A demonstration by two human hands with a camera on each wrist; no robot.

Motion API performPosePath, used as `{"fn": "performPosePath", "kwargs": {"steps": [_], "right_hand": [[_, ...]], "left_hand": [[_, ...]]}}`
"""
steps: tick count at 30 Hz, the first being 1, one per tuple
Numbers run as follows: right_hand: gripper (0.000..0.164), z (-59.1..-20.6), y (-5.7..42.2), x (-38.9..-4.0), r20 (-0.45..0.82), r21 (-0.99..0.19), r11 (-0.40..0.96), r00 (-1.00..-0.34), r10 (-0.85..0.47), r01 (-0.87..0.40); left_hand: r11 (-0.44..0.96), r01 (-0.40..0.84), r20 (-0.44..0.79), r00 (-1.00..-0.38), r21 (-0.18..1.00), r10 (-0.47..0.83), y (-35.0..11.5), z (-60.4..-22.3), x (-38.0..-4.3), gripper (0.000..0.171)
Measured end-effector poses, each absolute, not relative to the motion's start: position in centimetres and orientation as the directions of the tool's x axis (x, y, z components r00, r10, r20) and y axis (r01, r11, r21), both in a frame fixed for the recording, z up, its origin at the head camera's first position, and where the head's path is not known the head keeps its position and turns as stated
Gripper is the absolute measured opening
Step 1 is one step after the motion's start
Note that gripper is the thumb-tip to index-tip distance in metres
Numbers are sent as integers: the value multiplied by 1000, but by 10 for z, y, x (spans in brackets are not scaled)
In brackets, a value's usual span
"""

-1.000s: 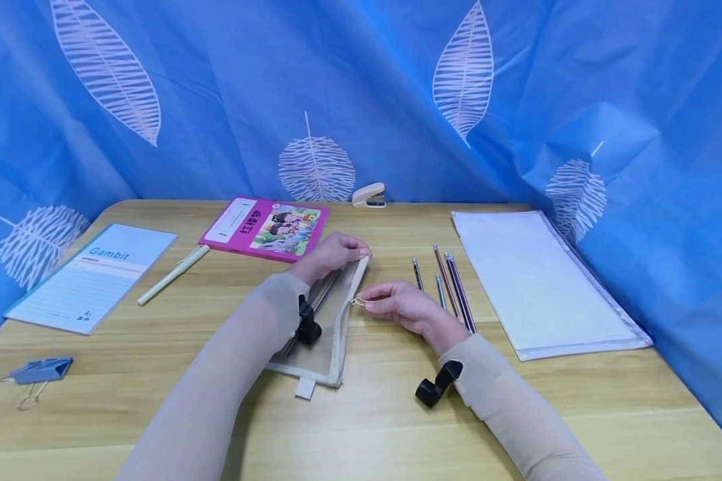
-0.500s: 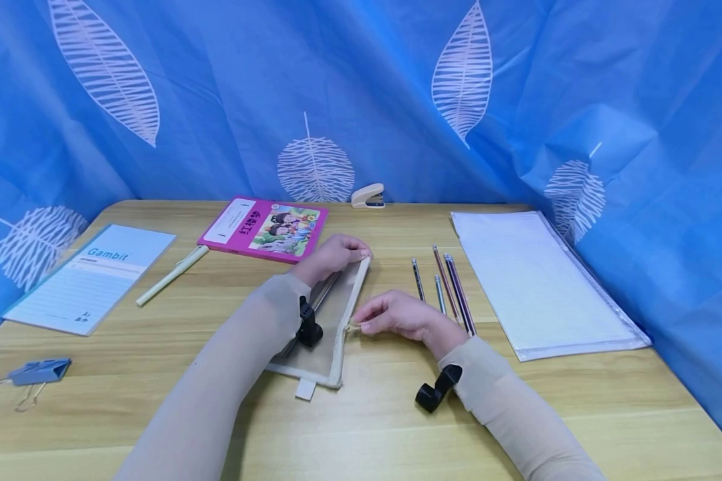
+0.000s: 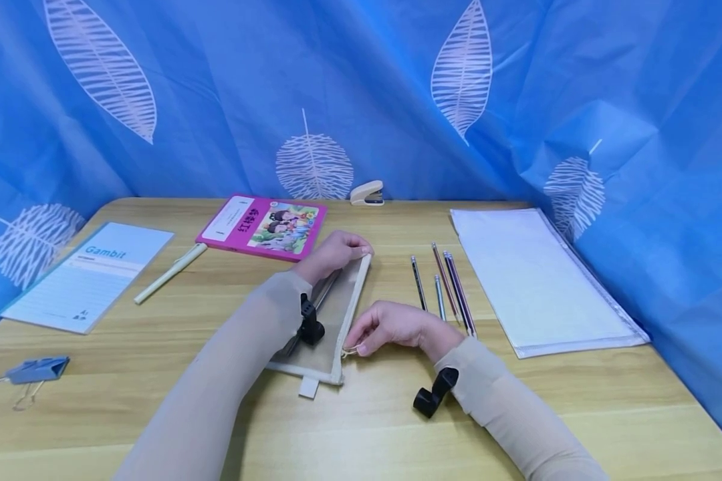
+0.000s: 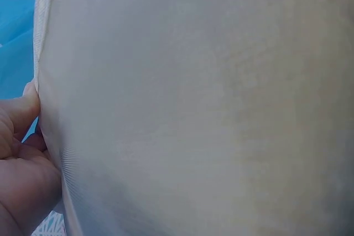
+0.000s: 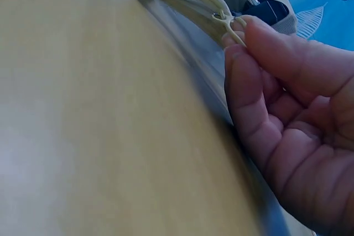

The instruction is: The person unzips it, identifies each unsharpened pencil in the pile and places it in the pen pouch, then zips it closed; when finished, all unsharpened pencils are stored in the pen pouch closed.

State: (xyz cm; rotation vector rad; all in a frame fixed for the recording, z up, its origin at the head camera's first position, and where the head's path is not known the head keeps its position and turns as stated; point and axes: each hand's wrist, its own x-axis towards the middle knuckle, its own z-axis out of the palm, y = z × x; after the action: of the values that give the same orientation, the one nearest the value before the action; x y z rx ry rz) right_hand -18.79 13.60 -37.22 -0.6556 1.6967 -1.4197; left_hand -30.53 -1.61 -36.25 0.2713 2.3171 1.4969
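Note:
A translucent beige mesh zipper pouch (image 3: 339, 304) stands on its lower edge on the wooden table (image 3: 397, 427). My left hand (image 3: 332, 256) pinches its far upper corner; in the left wrist view, pale mesh fills most of the picture beside that hand (image 4: 25, 158). Close to the pouch's near end, my right hand (image 3: 397, 324) pinches the loop of the zipper pull (image 3: 350, 350) between thumb and forefinger. The right wrist view shows this loop (image 5: 235, 31) at the fingertips. Something long and thin shows through the mesh, partly behind my left wrist.
Several pencils (image 3: 451, 287) lie right of my right hand, beside a white padded sleeve (image 3: 547, 280). A pink book (image 3: 265, 227) and cream stapler (image 3: 367, 194) are at the back. On the left lie a pale pen (image 3: 170, 274), a notepad (image 3: 90, 277) and a blue binder clip (image 3: 39, 369).
My right hand has drawn the zipper pull along the pouch's edge toward me, and the gap at the zipper has closed behind it. The left hand stays at the far corner.

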Motion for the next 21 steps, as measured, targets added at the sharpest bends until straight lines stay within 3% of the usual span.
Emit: {"fn": "performPosePath", "kwargs": {"steps": [8,21], "right_hand": [[27,-371,127,-178,-274,-961,264,-407,-871,82],[25,-371,123,-173,-271,-957,289,-379,-885,10]], "left_hand": [[389,2,-156,-915,921,373,-12,-366,-307,20],[384,53,-119,-905,922,409,-5,-369,-300,20]]}}
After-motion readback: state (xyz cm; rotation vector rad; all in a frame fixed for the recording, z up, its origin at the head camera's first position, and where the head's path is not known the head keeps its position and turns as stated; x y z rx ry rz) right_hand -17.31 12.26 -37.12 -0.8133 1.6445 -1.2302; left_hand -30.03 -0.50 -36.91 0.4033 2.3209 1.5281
